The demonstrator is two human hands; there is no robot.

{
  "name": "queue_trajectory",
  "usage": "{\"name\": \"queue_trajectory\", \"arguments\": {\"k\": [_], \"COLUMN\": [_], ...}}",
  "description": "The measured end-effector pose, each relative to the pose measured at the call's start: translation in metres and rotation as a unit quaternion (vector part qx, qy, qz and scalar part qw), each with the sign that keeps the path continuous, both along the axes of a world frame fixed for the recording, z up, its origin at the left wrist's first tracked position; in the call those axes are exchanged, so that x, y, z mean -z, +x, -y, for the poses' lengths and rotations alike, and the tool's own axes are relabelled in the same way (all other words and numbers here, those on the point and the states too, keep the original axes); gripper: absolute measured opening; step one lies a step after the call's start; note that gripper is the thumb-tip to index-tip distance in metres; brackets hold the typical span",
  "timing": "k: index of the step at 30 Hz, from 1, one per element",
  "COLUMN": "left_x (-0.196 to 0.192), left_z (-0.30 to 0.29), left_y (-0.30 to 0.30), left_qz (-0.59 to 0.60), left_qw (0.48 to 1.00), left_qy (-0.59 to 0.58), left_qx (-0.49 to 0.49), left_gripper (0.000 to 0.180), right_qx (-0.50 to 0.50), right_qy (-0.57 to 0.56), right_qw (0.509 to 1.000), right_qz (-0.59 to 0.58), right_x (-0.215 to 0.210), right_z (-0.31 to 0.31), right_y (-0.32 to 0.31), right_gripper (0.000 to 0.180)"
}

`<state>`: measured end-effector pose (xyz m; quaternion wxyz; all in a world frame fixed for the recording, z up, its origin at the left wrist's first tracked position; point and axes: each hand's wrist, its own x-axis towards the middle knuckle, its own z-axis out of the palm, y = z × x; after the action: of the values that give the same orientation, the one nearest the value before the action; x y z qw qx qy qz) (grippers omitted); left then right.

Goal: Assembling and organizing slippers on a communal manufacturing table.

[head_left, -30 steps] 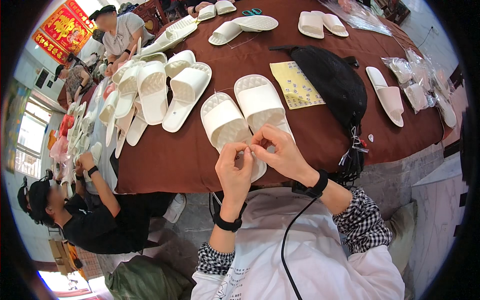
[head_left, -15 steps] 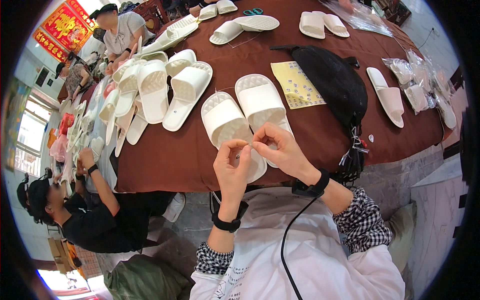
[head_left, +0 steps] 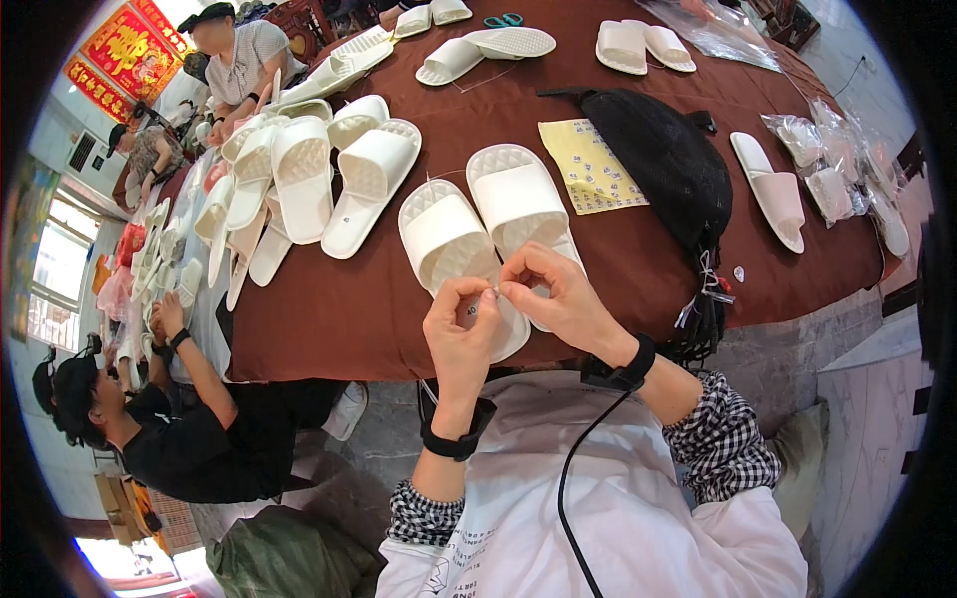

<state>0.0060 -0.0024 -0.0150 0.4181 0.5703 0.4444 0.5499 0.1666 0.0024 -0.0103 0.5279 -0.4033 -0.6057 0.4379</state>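
Observation:
Above a pair of white slippers, my left hand (head_left: 461,324) and my right hand (head_left: 560,304) meet with thumbs and forefingers pinched. Whatever is between the fingertips is too small to make out. The left slipper (head_left: 447,237) lies flat, toe away from me, with a small printed mark on its heel beside my left fingers. Against it is the right slipper (head_left: 515,194), its heel partly covered by my right hand. A fine thread-like line shows near the left slipper's toe. Beyond them lies a yellow sheet (head_left: 590,169) of small white stickers.
A black mesh bag (head_left: 658,159) lies right of the yellow sheet. A single slipper (head_left: 775,194) and plastic-wrapped slippers (head_left: 832,169) are farther right. More white slippers (head_left: 374,179) pile up at left. Teal scissors (head_left: 503,20) lie at the back. A person in black (head_left: 189,439) works at left.
My hands stay pinched together over the slippers with barely any movement. The view has shifted slightly. At left, the person in black has moved their hands a little.

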Motion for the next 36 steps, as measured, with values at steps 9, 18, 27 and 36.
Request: {"name": "queue_trajectory", "arguments": {"k": [9,18,27,36], "left_x": [-0.006,-0.002,0.001,-0.001], "left_z": [-0.001,0.000,-0.003,-0.006], "left_y": [-0.009,-0.008,-0.012,-0.030], "left_qz": [0.108,0.071,0.049,-0.237], "left_qw": [0.989,0.994,0.997,0.885], "left_qy": [-0.075,-0.057,-0.003,0.399], "left_qx": [0.061,0.054,0.062,-0.048], "left_gripper": [0.003,0.005,0.004,0.027], "right_qx": [-0.030,-0.024,-0.011,-0.071], "right_qy": [-0.021,-0.014,0.004,-0.057], "right_qw": [0.998,0.999,1.000,0.992], "right_qz": [-0.043,-0.033,0.002,-0.085], "right_x": [-0.002,0.000,-0.005,-0.006], "right_z": [0.000,-0.001,0.001,-0.001], "right_y": [-0.001,-0.001,-0.001,0.003], "right_gripper": [0.012,0.011,0.010,0.016]}}
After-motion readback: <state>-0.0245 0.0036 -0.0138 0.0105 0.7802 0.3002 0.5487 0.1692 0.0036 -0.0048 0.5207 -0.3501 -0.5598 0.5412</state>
